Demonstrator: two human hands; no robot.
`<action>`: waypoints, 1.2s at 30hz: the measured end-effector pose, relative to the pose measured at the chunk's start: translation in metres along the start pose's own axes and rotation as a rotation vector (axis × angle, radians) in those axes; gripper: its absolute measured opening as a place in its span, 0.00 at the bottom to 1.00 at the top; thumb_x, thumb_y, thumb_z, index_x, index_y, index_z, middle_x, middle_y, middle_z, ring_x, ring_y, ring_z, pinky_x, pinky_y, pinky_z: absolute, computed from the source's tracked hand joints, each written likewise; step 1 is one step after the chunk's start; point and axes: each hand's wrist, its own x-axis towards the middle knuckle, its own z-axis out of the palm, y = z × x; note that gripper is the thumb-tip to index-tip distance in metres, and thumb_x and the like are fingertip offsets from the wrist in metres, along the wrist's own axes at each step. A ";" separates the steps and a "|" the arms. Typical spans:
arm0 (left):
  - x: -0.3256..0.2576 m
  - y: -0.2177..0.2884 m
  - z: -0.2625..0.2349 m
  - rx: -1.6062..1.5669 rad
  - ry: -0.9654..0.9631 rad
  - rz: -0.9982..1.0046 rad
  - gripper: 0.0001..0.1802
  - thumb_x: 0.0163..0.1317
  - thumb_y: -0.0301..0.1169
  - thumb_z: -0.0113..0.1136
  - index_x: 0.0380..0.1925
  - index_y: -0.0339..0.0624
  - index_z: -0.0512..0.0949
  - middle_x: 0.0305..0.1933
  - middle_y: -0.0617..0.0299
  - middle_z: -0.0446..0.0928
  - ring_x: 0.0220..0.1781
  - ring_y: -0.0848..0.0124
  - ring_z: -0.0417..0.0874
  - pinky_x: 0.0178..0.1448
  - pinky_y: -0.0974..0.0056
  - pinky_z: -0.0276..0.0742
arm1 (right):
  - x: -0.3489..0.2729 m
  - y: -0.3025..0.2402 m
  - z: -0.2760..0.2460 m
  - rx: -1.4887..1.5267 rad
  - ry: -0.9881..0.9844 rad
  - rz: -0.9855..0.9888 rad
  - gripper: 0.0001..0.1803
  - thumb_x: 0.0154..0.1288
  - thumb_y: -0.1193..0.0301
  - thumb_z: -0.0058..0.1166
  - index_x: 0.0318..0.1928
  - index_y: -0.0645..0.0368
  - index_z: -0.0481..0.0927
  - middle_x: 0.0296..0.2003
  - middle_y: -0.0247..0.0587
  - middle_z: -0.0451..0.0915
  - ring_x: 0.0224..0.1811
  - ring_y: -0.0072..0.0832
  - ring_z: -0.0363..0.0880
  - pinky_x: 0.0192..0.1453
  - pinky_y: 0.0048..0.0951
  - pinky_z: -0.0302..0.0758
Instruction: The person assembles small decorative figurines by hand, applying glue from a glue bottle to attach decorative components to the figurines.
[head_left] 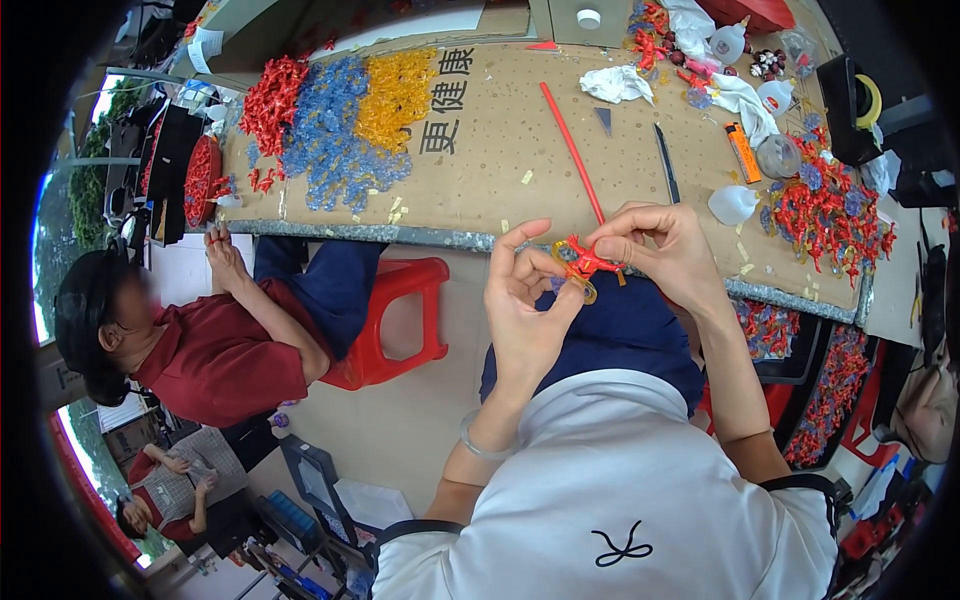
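Head view: I see left hand (pixel 528 308) and right hand (pixel 665 255) both pinching red plastic piece (pixel 585 262) by near edge of counter (pixel 490 190), red stick (pixel 570 145) lying just beyond.

Pinches a small red plastic piece (pixel 588 261) with translucent yellow parts (pixel 590 294) between fingers (pixel 622 251) of left hand (pixel 527 325) and right hand (pixel 675 262), at the near edge of the tabletop (pixel 490 195), by a red rod (pixel 572 152).

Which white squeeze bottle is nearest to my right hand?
The squeeze bottle by the near edge of the table, left of the red-and-blue heap; the others lie farther from your right hand.
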 end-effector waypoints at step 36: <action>-0.005 -0.002 0.000 0.024 -0.082 0.034 0.26 0.62 0.17 0.56 0.58 0.35 0.60 0.39 0.53 0.81 0.41 0.71 0.83 0.48 0.68 0.78 | -0.007 -0.016 0.002 -0.263 0.027 -0.076 0.07 0.60 0.72 0.64 0.33 0.65 0.86 0.19 0.29 0.76 0.20 0.10 0.66 0.22 0.19 0.61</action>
